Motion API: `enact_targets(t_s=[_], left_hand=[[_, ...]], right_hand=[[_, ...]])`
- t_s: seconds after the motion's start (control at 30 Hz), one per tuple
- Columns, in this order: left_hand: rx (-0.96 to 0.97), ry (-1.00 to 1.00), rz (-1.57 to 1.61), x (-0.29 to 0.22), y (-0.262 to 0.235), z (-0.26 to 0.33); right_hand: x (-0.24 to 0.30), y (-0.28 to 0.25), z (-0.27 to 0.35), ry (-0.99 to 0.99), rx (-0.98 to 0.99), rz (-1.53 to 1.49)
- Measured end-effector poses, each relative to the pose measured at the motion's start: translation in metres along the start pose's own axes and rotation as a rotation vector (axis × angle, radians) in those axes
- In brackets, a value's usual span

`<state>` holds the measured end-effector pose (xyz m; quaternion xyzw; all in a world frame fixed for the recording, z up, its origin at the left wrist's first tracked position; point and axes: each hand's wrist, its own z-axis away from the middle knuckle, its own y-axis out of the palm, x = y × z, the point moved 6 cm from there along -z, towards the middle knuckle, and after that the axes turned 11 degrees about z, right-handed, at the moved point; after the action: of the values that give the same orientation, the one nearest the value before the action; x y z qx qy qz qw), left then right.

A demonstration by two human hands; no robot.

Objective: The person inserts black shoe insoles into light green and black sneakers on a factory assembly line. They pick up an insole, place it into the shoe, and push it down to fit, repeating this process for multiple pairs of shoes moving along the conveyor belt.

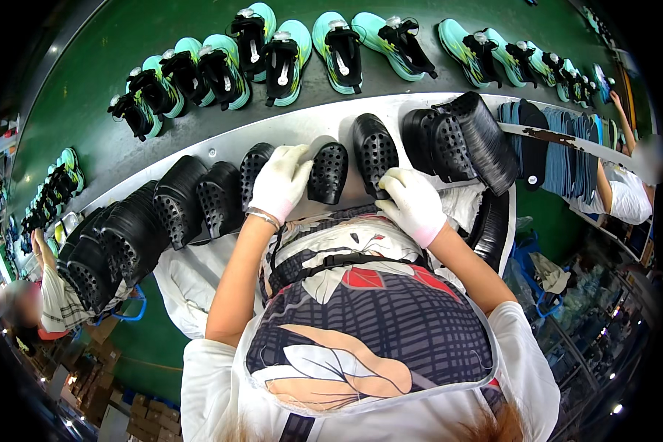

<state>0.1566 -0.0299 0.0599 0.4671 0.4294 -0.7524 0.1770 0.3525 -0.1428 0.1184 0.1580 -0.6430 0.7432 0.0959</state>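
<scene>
Head view: left hand (281, 184), white-gloved, fingers curled over a black perforated sole (328, 172) on the white shelf (221, 144). Right hand (412, 202), gloved, grips the near end of the next black sole (376, 151), just right of the first. Left of that first sole a lapped row of soles (155, 221) looks laid out; right of it a stack (464, 144) looks still unsorted. Teal shoes (287, 55) on the green belt (110, 96) beyond the shelf.
</scene>
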Motion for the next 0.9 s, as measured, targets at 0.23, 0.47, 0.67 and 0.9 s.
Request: enact_targets(t_s=[0.23, 0.47, 0.67, 0.9], left_hand=[[0.015, 0.075, 0.011, -0.016, 0.009, 0.001], [0.13, -0.34, 0.815, -0.026, 0.012, 0.005], [0.375, -0.376, 1.686, -0.05, 0.016, 0.015], [0.003, -0.273, 1.524, -0.012, -0.024, 0.002]], right_hand=[[-0.001, -0.008, 0.001, -0.104, -0.021, -0.039], [0.029, -0.055, -0.012, -0.093, -0.1, -0.156], [0.069, -0.062, -0.048, -0.215, -0.106, -0.417], [0.078, -0.029, -0.092, -0.001, 0.051, -0.359]])
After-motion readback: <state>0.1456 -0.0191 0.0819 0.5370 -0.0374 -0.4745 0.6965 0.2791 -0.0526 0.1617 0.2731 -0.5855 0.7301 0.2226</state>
